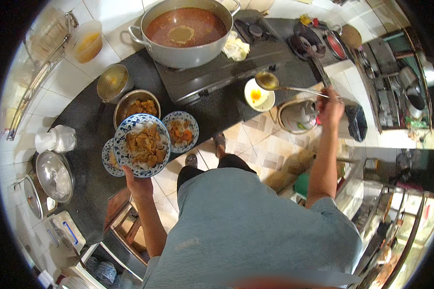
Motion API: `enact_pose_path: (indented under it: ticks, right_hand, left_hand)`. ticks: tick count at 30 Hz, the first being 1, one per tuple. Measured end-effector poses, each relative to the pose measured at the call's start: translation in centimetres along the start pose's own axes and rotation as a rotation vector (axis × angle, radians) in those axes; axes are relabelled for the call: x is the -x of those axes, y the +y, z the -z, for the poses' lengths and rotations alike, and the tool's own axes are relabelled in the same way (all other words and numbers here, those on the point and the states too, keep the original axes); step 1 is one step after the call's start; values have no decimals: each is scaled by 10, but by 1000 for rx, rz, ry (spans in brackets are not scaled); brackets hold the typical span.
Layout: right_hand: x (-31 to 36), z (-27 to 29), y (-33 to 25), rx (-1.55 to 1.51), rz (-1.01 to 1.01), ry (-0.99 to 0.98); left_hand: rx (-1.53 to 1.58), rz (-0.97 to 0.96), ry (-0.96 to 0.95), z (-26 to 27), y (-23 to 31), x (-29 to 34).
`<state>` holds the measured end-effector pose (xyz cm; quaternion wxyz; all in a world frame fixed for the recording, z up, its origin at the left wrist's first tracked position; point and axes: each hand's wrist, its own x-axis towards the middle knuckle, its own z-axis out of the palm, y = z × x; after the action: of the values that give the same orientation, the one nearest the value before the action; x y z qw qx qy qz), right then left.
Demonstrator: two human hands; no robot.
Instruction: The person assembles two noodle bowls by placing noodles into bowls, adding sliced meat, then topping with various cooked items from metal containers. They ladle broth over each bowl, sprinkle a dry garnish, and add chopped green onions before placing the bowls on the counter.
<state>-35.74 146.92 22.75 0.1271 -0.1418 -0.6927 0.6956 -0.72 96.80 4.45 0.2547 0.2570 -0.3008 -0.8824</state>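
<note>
My left hand (138,182) grips the edge of a blue-and-white bowl (166,161) holding white noodles topped with brown pieces. It is raised over the counter and partly hides two similar bowls: one (194,126) to its right with orange-brown food, one (110,167) to its left. In my right hand (331,107) is the handle of a long metal ladle (267,81). The ladle's head is over a small white bowl (269,106) with something yellow in it. Whether the ladle touches that bowl, I cannot tell.
A large pot (188,57) of red-brown broth stands on the black stove (178,79). Left of it are a metal bowl (157,96) of brown food and a metal pot (112,83). A round lidded container (294,118) stands below the counter edge. Shelves of pans (410,91) line the right.
</note>
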Motion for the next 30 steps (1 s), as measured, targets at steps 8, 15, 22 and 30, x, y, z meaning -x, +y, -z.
enact_pose_path:
  ticks: [8,15,22,30]
  right_hand:
    - [-86,-141,-71,-223,202,-656]
    - [-102,-311,-18,312,1226,-950]
    - [-117,-338,31,423,876,-936]
    - [-102,-319,29,-203,-70,-798]
  left_hand:
    - [1,-88,-277,-152,-8,-32]
    - [-7,-199,-110,-225,-18,-44]
    - [-59,-185,-186,-198,4,-44]
    - [-176,-211,-170,-225,47,-88]
